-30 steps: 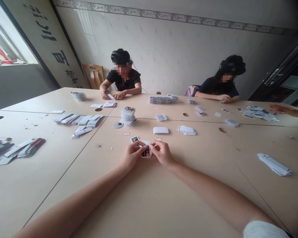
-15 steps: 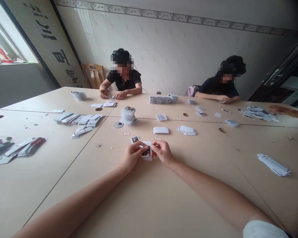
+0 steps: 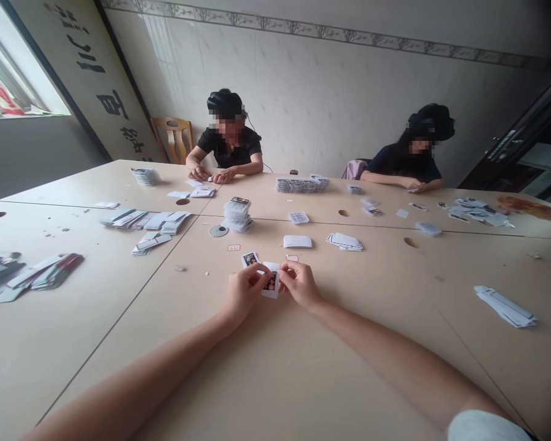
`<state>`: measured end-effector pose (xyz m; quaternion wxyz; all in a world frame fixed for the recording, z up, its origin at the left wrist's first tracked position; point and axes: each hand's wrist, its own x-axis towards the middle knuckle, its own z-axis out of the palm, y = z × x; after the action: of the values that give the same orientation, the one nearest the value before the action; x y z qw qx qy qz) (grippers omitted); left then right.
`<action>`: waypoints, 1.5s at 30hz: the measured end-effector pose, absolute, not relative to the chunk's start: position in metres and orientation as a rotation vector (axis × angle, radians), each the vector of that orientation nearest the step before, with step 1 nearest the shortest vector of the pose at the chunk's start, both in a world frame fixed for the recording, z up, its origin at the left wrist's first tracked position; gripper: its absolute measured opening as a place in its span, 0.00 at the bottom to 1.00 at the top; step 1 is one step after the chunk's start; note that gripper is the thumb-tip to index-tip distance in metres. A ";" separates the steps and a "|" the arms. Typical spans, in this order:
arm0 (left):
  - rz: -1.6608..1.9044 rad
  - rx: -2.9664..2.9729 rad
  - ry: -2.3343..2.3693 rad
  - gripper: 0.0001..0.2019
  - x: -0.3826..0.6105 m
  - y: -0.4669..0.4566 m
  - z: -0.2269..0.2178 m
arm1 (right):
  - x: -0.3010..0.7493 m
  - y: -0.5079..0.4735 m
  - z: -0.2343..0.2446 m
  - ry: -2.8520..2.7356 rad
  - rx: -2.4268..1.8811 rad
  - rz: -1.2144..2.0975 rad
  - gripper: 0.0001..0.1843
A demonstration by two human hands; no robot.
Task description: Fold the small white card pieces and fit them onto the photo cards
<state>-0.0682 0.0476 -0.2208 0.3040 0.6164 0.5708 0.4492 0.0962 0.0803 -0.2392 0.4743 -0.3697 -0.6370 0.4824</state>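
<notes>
Just in front of the loose small photo card (image 3: pixel 250 259) on the pale beige laminate table (image 3: pixel 275 367): small white-bordered photo card with dark picture (image 3: pixel 270 283), raised slightly, pinched from both sides. Left hand (image 3: pixel 242 292) gripping left edge, right hand (image 3: pixel 300 283) gripping right edge, thumbs on top, probably for peeling or alignment. White border, dark portrait-like print; detail too small to read.

card (image 3: pixel 270 283) perhaps lower (slightly), co-worker's card down

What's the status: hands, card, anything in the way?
Left hand and right hand both pinch one small photo card just above the table. Second photo card lies beyond the left hand. Nothing blocks them.
</notes>
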 end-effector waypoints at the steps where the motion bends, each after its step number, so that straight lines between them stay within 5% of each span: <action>1: 1.193 1.667 1.515 0.12 -0.068 0.047 -0.221 | 0.096 0.081 -0.239 -1.549 -0.897 1.207 0.09; 45: 1.201 1.166 1.073 0.21 -0.071 0.056 -0.222 | 0.096 0.088 -0.232 -1.398 -0.830 1.509 0.14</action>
<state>-0.0709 0.0556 -0.2225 0.5453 0.4916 0.4523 0.5063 0.0961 0.0885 -0.2323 0.4453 -0.3351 -0.5643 0.6090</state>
